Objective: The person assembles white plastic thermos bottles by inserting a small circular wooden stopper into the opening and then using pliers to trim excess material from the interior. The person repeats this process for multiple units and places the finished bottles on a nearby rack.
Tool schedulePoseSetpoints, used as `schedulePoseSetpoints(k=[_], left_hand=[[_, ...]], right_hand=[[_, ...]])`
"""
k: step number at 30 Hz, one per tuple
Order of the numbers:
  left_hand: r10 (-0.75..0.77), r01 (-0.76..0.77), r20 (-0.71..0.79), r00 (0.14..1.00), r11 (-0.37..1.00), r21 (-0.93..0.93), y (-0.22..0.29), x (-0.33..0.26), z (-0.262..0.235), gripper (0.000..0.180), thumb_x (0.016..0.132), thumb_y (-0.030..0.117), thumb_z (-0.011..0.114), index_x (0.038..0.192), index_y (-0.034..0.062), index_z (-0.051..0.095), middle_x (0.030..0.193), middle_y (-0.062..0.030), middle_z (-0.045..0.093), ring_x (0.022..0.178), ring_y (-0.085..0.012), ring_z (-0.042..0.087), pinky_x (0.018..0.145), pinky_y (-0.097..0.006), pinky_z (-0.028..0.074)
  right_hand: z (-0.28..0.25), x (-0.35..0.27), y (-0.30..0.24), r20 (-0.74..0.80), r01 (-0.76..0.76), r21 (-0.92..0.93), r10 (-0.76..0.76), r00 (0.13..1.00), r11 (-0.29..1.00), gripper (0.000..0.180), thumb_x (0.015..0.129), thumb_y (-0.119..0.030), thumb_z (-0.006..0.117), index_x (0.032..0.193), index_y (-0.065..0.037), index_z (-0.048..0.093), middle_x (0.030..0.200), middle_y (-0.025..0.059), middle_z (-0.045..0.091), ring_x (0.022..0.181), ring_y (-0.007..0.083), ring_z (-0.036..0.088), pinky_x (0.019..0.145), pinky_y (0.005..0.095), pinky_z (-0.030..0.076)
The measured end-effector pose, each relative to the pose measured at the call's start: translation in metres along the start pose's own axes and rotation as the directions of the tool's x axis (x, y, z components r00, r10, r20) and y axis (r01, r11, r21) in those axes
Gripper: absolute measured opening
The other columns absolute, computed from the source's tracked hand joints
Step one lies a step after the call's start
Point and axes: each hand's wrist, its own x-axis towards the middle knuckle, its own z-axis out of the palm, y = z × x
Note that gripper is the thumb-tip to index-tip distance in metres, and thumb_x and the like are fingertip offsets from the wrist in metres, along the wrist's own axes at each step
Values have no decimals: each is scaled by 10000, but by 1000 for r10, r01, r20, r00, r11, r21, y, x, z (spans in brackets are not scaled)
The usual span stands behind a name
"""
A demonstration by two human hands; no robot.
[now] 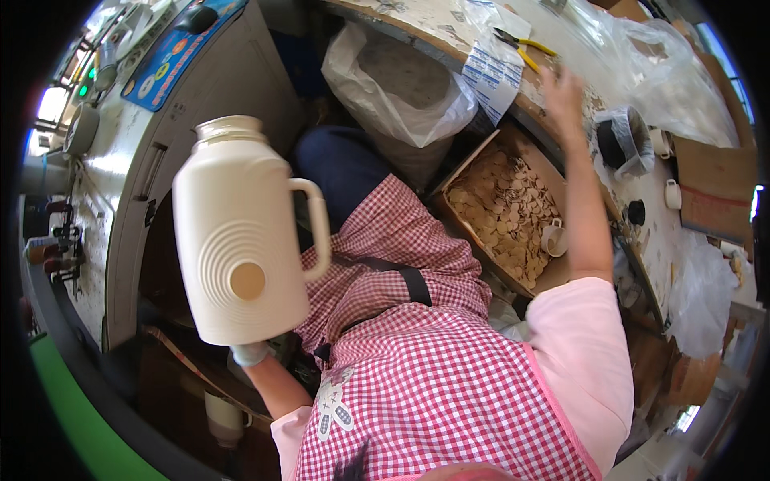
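Holding the cream jug [228, 200] from its base end, our left hand [250, 353] shows only as a pale patch beneath it; the fingers are mostly hidden, so we cannot tell how they close around it. The jug's neck points away from us and its handle [322, 232] lies to our right, probably so that the rings and the round tan spot [247, 281] on its wall face our eyes. Supporting it from that end seems to leave the whole wall uncovered. Our right hand [561, 96] is over the workbench [437, 24], near the yellow-handled pliers [531, 61]; it is blurred, and we cannot tell whether its fingers grip anything. Below that arm, a box [555, 275] of tan discs [497, 212] sits near our checked apron [417, 353], likely for a short reach, its walls keeping the loose pieces together. A small cup [553, 238] lies among the discs, perhaps serving as a scoop. The white bag [377, 120] beyond has its mouth spread, which should make dropping things in easy.
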Motion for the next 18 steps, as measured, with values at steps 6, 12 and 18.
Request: schedulePoseSetpoints(k=[6,12,18], left_hand=[[611,-436,117,783,404,805,69,13,-36,580,1074,459,508,1097,-89,696,1021,-198,761,933,-318,739,810,-416,556],[948,-283,-42,315,136,949,213,69,-105,349,1016,180,682,1223,-99,648,1208,-144,719,1084,-217,673,963,-367,523],[909,21,-84,409,82,996,355,243,-199,475,933,374,695,1163,-41,728,1082,-169,764,959,-268,721,866,-369,549]], right_hand=[[6,24,146,234,53,-485,72,970,873,589,994,-433,588,1300,69,604,1298,322,610,1232,466,562,1083,531,434],[-4,-89,-93,156,195,575,-341,927,794,346,1057,-139,569,1373,-2,603,1371,148,634,1242,262,593,1062,347,445],[26,-196,-269,168,493,557,-671,722,669,362,943,-113,695,1298,-64,649,1356,134,589,1269,341,531,1099,456,411]])
